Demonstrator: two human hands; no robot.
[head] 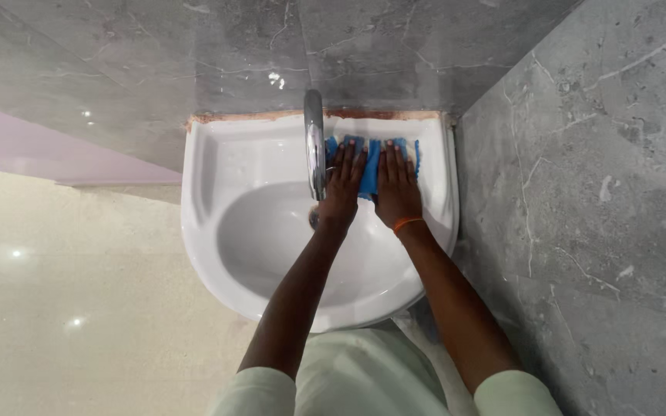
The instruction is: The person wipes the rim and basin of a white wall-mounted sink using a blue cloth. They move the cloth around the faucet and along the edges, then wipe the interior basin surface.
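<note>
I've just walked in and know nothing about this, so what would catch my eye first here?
Two hands, the left hand and right hand, press flat side by side on a bright blue cloth on the back ledge of a white washbasin. A shiny chrome tap stands just left of them. Grey marbled wall tiles surround the basin.

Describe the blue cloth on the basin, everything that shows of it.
The blue cloth is bright blue, looks soft and textured, and lies flat on the back ledge of the white basin, right of the chrome tap and near the grey wall. Both hands press on it, palms down: the left hand on its left part, the right hand on its right. Only strips show between and around the fingers; the rest is hidden.
</note>
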